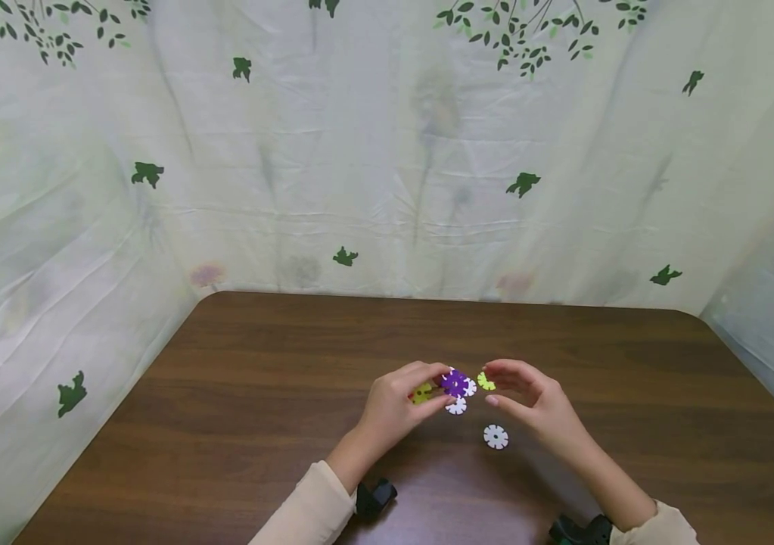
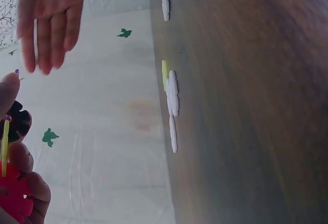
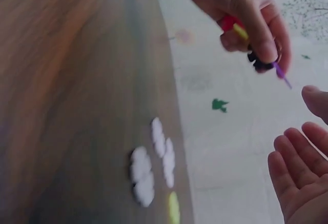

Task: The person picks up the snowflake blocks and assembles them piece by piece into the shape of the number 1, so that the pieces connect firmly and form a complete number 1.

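My left hand [image 1: 392, 401] grips a small cluster of joined notched plastic discs above the table. A purple disc [image 1: 455, 382] sticks out at its fingertips and a yellow disc [image 1: 421, 393] sits farther in. In the left wrist view a red disc [image 2: 15, 193] and a black disc [image 2: 19, 121] also show in this cluster. To its right, my right hand [image 1: 538, 401] has relaxed fingers and an empty palm, facing the cluster. Below the hands, white discs [image 1: 457, 406] and a yellow-green disc [image 1: 486, 381] lie on the table.
One more white disc [image 1: 495, 437] lies nearer me on the brown wooden table [image 1: 291, 356]. A pale curtain [image 1: 373, 151] with leaf and bird prints hangs behind the table's far edge. Black wrist devices [image 1: 376, 498] sit at both sleeves.
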Demonstrator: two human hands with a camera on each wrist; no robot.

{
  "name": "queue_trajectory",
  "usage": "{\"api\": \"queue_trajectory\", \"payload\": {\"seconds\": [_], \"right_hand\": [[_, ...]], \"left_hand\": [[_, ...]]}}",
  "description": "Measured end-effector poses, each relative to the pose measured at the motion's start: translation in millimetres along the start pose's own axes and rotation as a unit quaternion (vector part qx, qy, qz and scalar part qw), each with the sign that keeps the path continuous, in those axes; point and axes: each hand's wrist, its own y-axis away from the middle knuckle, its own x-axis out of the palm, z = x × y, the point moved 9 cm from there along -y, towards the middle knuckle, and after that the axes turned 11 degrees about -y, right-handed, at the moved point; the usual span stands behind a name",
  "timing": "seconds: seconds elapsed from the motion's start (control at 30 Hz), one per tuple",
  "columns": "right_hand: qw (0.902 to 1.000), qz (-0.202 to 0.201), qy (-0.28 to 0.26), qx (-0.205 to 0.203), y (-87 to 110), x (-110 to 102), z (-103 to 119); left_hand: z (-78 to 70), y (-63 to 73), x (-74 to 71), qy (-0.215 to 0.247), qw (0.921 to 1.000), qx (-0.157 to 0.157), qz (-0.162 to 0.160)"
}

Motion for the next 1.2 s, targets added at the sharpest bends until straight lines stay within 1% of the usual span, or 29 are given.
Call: {"api": "queue_trajectory", "payload": {"seconds": [0.27,0.4,0.5,0.63,0.73,0.9,1.0,1.1,1.2], "right_hand": [[0.9978,0.035,0.057,0.004,16.2,-6,-15],[0.9930,0.062,0.100,0.011,23.2,-6,-27],[0.9880,0.083,0.127,0.028,27.8,-6,-38],[0.9844,0.100,0.136,0.048,31.9,-8,-52],[0.9815,0.113,0.142,0.060,34.3,-8,-61],[0.9717,0.132,0.174,0.089,38.4,-7,-74],[0.9676,0.135,0.183,0.111,39.5,-7,-77],[0.9696,0.131,0.173,0.114,38.8,-7,-76],[0.9732,0.126,0.145,0.127,37.4,-6,-74]], "left_hand": [[-0.7,-0.2,-1.4,-0.008,0.9999,0.006,-0.006],[-1.5,-0.7,-1.5,-0.007,0.9998,0.014,-0.011],[-1.5,-0.7,-1.1,-0.001,0.9998,0.018,-0.012],[-1.1,-0.3,-0.8,0.003,0.9997,0.020,-0.010],[0.1,0.0,-0.9,0.002,0.9999,0.015,-0.008],[2.9,0.6,-0.6,0.001,1.0000,0.004,-0.002],[3.6,0.6,-0.6,0.001,1.0000,0.000,0.000],[3.5,0.4,-0.7,0.001,1.0000,0.000,0.000],[3.0,0.1,-1.0,-0.001,1.0000,0.002,-0.003]]}}
